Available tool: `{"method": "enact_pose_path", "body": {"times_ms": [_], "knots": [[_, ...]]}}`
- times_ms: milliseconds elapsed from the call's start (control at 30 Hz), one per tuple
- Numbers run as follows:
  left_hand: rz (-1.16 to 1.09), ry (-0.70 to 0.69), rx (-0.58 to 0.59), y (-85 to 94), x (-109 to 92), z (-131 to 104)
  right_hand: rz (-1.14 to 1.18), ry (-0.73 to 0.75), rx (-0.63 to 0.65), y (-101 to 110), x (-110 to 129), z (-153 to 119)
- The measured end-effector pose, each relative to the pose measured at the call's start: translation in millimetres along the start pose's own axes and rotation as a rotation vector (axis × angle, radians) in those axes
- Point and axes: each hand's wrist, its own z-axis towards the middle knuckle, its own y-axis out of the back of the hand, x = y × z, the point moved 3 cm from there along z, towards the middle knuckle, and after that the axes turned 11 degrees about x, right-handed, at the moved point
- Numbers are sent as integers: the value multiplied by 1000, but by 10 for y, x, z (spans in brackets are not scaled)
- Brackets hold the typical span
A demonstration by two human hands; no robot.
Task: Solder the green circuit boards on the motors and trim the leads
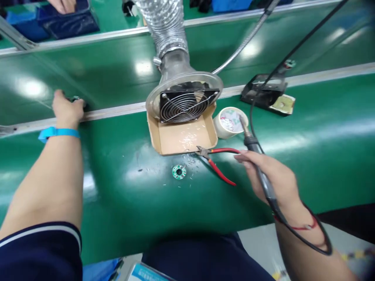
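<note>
In my right hand (pixel 275 177) is a soldering iron (pixel 258 160), its tip pointing up and left above a pale round tub (pixel 230 125). The fingertips are close to the upper red handle of the diagonal cutters (pixel 218 156); I cannot tell whether they touch. Those cutters lie spread, jaws at the front rim of a tan tray (pixel 181 140). A small ring-shaped green circuit board (pixel 179 172) lies on the bench in front of the tray. Far left, my left hand (pixel 67 107) is closed at the back ledge around something small and dark, mostly hidden by the fingers.
A fume extractor hood (pixel 184 103) with a silver duct (pixel 166 23) hangs over the tray. A black soldering iron stand (pixel 265 93) with a yellowish sponge (pixel 283 104) stands back right. Wire clippings are scattered around the board. Another person's hand (pixel 63 4) reaches into a blue bin (pixel 70 23) beyond the divider.
</note>
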Motion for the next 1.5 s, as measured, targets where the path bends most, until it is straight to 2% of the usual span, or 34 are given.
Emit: {"method": "enact_pose_path", "body": {"times_ms": [67, 167, 333, 367, 433, 500, 533, 600, 667, 700, 800, 900, 1000, 1200, 1500], "knots": [[14, -23, 14, -9, -40, 12, -1, 0, 13, -48, 43, -9], [34, -99, 51, -46, -63, -268, -10, -48, 65, -172, 34, -13], [135, -360, 316, -174, -19, -1213, 8, -73, 181, -411, -15, -10], [148, -412, 328, -177, -10, -1407, 11, -79, 207, -458, -22, -9], [106, -518, 275, -158, -1, -1768, 4, -88, 242, -538, -36, -9], [-52, -602, 275, -168, -2, -2101, -19, -93, 235, -585, -59, -8], [-139, -636, 336, -203, -14, -2260, -34, -98, 220, -596, -75, -9], [-244, -690, 565, -332, -74, -2559, -63, -103, 193, -600, -106, -16], [-200, -743, 755, -477, -177, -2798, -80, -102, 173, -583, -116, -29], [-145, -764, 811, -539, -236, -2881, -82, -99, 163, -568, -105, -37], [-36, -799, 916, -666, -405, -3001, -74, -73, 129, -500, 1, -54], [-56, -760, 947, -689, -500, -3030, -66, 20, 129, -420, 182, -53], [-120, -737, 865, -626, -523, -3074, -60, 104, 187, -353, 315, -43], [-160, -872, 659, -463, -497, -3209, -34, 133, 254, -248, 338, -30], [-150, -1006, 486, -465, -470, -3245, -20, 135, 332, -213, 352, -35]]}}
